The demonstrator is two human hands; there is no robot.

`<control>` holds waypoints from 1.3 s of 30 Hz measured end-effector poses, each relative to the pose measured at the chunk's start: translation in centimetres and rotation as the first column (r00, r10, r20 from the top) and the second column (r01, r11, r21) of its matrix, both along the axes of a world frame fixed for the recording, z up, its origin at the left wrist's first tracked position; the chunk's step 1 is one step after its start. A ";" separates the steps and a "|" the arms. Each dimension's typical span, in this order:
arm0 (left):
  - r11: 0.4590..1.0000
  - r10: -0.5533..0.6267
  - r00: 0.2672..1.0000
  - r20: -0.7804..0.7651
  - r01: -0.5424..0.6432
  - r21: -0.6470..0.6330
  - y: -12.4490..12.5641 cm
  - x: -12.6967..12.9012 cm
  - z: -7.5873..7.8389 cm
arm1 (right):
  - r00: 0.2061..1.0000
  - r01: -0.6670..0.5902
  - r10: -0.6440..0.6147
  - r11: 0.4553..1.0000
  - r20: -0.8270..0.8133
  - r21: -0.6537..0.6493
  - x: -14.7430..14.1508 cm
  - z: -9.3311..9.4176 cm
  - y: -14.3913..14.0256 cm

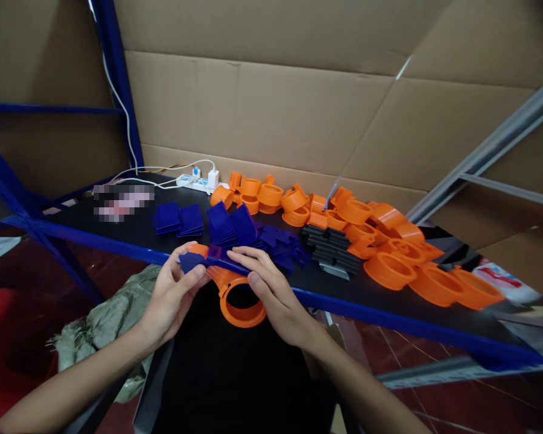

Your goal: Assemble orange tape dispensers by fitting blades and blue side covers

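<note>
Holds orange part (227,282) in closed left grip (172,296) and blue strip (227,261) in looser right grip (277,295), seemingly mid-fitting, probably needing alignment next.

Black shelf (384,307), orange rings (391,266) atop

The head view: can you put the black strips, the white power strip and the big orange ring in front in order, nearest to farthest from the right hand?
1. Orange ring: right beside the right hand, on its left.
2. Black strips: off to its right.
3. White power strip: far back, toward the left.
</note>
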State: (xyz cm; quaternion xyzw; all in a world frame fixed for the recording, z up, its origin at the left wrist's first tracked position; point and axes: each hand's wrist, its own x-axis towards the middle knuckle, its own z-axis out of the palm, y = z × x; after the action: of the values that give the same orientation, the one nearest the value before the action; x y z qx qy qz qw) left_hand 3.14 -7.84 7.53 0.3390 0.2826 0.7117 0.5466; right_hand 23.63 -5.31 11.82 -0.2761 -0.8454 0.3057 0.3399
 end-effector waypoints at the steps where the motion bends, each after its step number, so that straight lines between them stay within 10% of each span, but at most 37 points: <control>1: 1.000 0.010 1.000 -0.012 -0.010 -0.004 0.0 0.0 0.0 | 1.000 -0.005 0.005 1.000 -0.003 -0.005 0.0 0.0 -0.1; 13: 0.976 0.126 0.819 -0.559 0.000 0.220 -2.5 -0.4 0.7 | 0.980 -0.010 -0.039 0.969 -0.193 -0.248 -0.3 0.9 -0.6; 27: 0.741 0.246 0.680 -0.691 0.328 0.587 -3.5 -1.4 1.4 | 0.870 -0.405 0.105 0.712 -0.483 -0.574 -0.1 0.3 -0.9; 39: 0.755 0.305 0.698 -0.648 0.238 0.611 -3.4 -1.0 2.2 | 0.970 -0.111 0.046 0.959 -0.239 -0.263 0.5 1.3 -1.7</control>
State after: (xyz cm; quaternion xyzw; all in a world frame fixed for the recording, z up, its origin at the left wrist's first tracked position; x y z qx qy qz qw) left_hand 2.10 -11.24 9.73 0.7506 0.2109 0.5848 0.2240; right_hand 24.17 -6.99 13.10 -0.2491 -0.7601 0.4630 0.3818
